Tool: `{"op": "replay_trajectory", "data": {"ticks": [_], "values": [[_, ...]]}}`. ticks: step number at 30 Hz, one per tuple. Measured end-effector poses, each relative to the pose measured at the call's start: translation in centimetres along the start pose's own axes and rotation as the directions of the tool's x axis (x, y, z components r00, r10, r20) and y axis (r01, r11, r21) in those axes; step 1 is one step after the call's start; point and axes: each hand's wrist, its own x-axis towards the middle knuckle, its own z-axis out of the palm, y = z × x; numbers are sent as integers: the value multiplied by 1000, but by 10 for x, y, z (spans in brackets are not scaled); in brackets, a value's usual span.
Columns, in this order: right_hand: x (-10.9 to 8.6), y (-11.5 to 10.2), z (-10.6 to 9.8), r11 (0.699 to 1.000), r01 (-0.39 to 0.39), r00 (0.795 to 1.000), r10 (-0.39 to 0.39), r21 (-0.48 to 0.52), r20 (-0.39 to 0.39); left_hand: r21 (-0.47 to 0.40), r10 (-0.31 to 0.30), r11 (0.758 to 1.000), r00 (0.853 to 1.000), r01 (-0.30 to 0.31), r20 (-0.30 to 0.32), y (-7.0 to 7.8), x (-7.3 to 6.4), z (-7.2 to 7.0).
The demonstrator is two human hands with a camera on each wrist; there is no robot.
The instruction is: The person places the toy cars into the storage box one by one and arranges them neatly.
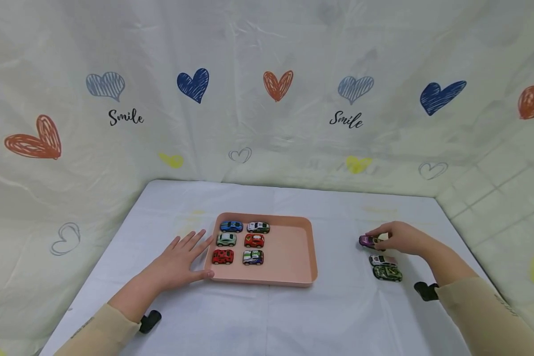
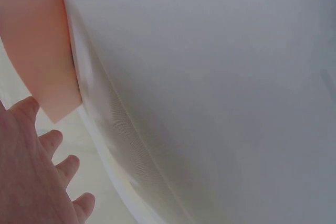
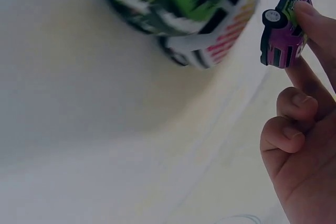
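Shows a left hand [image 1: 180,263] with straight, spread fingers and its thumb at the near-left corner of a peach tray [image 1: 289,252]. Inside, includes six toy cars [image 1: 254,241] in two columns. Farther right, shows a purple toy car [image 1: 367,241] pinched by a right hand [image 1: 399,238], just beyond a white toy car [image 1: 382,260] and green camouflage toy car [image 1: 387,274].

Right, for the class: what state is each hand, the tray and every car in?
Left hand: fingers spread, at the tray
Right hand: pinching the purple car
Purple car: held
Tray: flat, holding six cars
Six cars: upright, in two columns
White car: on the table
Green camouflage car: upright, beside the white car
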Motion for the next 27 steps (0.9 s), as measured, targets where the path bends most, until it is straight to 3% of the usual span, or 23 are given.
{"op": "replay_trajectory", "data": {"ticks": [12,27], "values": [[14,-33,-2,996,72,997,-74,54,29,-2,-2,1000,1000,2,0,0,0,0],[38,-110,10,987,91,989,-105,131,101,-2,12,1000,1000,-12,-9,0,-1,0]]}}
